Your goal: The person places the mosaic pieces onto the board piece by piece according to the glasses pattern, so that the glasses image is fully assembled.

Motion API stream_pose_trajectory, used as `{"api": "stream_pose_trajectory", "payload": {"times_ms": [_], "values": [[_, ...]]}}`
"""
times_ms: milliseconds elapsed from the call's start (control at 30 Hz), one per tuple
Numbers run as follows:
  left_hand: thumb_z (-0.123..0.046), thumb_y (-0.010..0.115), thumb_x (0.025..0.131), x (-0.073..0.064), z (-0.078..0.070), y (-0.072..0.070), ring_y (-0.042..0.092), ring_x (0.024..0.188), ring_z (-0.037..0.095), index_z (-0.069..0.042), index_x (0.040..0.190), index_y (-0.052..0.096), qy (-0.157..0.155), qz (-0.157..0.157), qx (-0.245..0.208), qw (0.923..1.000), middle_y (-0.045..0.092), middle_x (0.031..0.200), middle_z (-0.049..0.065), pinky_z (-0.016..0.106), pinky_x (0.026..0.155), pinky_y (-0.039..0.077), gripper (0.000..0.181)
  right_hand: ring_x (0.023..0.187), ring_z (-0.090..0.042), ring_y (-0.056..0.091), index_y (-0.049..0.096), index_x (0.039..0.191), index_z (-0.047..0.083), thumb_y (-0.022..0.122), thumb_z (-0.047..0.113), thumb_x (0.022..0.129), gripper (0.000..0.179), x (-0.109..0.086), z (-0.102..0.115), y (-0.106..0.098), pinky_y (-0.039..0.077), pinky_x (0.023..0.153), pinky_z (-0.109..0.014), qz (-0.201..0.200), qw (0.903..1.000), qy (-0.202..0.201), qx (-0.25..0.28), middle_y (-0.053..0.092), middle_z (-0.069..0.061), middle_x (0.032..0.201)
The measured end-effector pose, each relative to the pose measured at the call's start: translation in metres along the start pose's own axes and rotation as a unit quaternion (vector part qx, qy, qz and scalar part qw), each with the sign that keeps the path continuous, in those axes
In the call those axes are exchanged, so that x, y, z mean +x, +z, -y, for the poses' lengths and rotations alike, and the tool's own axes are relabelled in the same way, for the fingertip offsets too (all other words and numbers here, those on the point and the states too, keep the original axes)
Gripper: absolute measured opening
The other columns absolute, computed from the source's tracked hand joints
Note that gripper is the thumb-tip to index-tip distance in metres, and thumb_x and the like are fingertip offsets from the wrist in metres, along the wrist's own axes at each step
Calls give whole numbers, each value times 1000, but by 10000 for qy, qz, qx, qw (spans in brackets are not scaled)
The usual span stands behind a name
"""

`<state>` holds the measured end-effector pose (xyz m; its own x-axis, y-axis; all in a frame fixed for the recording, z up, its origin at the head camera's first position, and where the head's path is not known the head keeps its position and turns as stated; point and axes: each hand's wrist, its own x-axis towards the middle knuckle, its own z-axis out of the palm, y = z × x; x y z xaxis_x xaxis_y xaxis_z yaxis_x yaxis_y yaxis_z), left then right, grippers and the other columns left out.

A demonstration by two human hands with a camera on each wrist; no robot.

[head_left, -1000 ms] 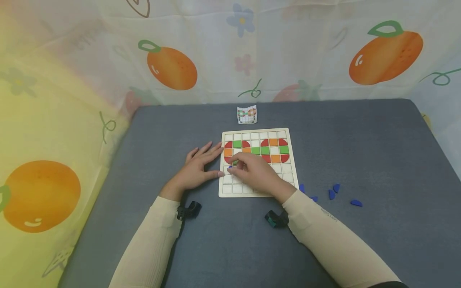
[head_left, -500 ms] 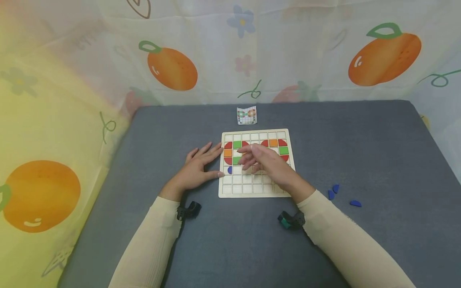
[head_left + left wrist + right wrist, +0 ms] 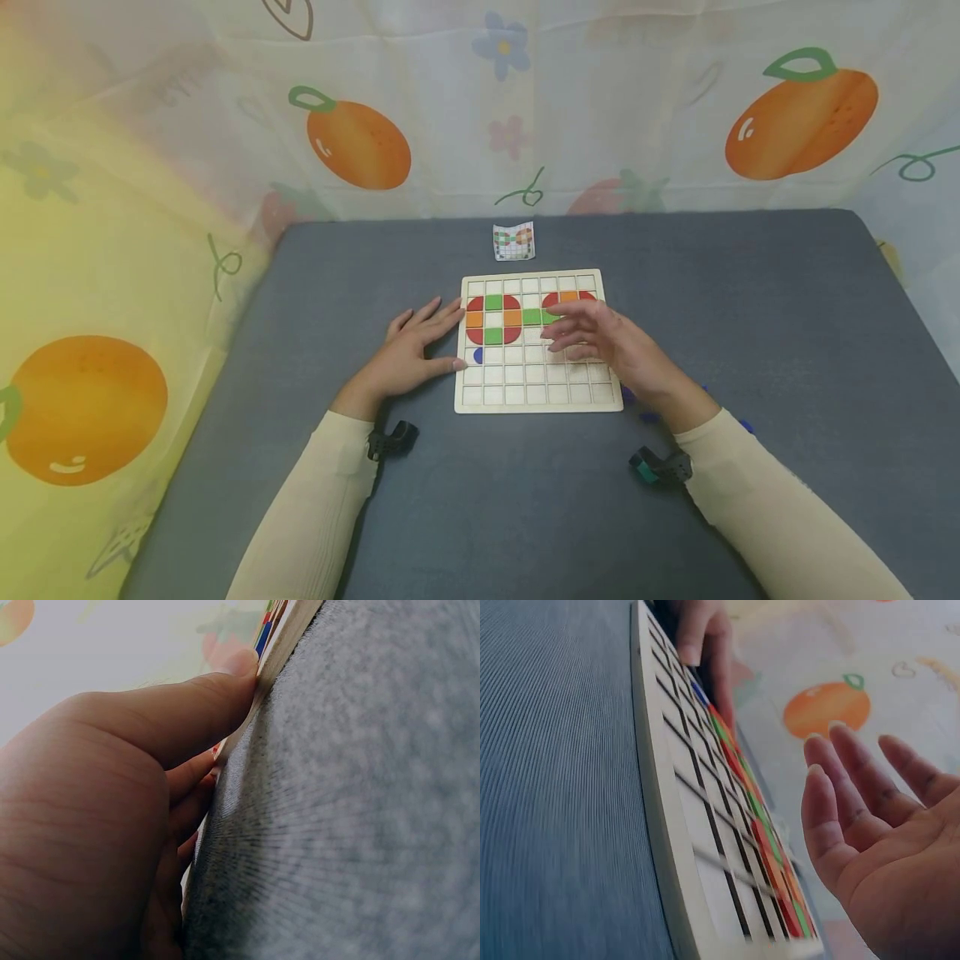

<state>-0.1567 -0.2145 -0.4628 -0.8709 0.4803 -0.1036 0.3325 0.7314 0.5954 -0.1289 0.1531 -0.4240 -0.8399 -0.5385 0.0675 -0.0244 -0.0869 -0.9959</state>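
A square wooden grid board (image 3: 517, 400) lies on the table, with red, green and orange tiles set in its upper rows. One blue half-round tile (image 3: 478, 356) sits in a cell at the left, just under a red tile. My left hand (image 3: 405, 358) rests flat beside the board, its thumb and fingertips touching the left edge; the left wrist view shows the thumb (image 3: 202, 705) against the rim. Above the board's right part hovers my right hand (image 3: 618, 346), fingers loosely spread and holding nothing, as the right wrist view (image 3: 885, 832) also shows.
Behind the board lies a small printed pattern card (image 3: 513, 242). Several blue tiles (image 3: 649, 417) lie right of the board, partly hidden by my right hand and forearm. A fruit-printed curtain (image 3: 637, 108) hangs beyond the table's far edge.
My right hand has let go of the blue tile at the board's left side, lifted off and moved right across the board. My left hand has stayed in place.
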Motion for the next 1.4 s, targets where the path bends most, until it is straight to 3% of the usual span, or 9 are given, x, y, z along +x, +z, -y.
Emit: {"api": "stream_pose_trajectory", "payload": {"times_ms": [433,700,900,1033,1400], "values": [[-48,83,97,0,2,1,6,166,21,-21,173,34,17,2,-17,10000,24,177,-11,58,126,-4,94,118,-34,65,53,152,-5,24,43,121,64,-38,-4,-44,52,97,-36,-345,9980,-361,-385,64,-30,132],[-47,83,98,0,3,2,7,166,22,-20,173,33,60,-31,21,10000,24,178,-8,58,126,-4,94,117,-26,67,53,152,-8,37,25,121,48,-58,-12,-62,52,96,-28,-637,9910,106,-1172,65,-24,131],[-47,83,98,1,4,2,7,166,22,-20,173,33,102,-47,38,9999,24,178,-9,58,126,-4,94,115,-22,65,64,146,2,71,18,109,41,-67,-17,-70,51,94,-24,-336,9663,692,-2455,69,-12,131],[-47,83,98,1,5,2,6,166,21,-21,173,33,101,-32,58,9999,23,178,-10,58,126,-5,94,112,-23,63,72,136,8,86,22,98,43,-67,-18,-71,51,94,-29,-71,9515,775,-2976,69,-3,128],[-45,83,99,0,2,1,6,166,21,-18,173,34,49,12,50,10000,24,178,-9,58,126,-5,93,100,-15,56,78,108,20,94,28,90,26,-65,-21,-66,49,88,-37,368,9142,298,-4026,60,10,107]]}}
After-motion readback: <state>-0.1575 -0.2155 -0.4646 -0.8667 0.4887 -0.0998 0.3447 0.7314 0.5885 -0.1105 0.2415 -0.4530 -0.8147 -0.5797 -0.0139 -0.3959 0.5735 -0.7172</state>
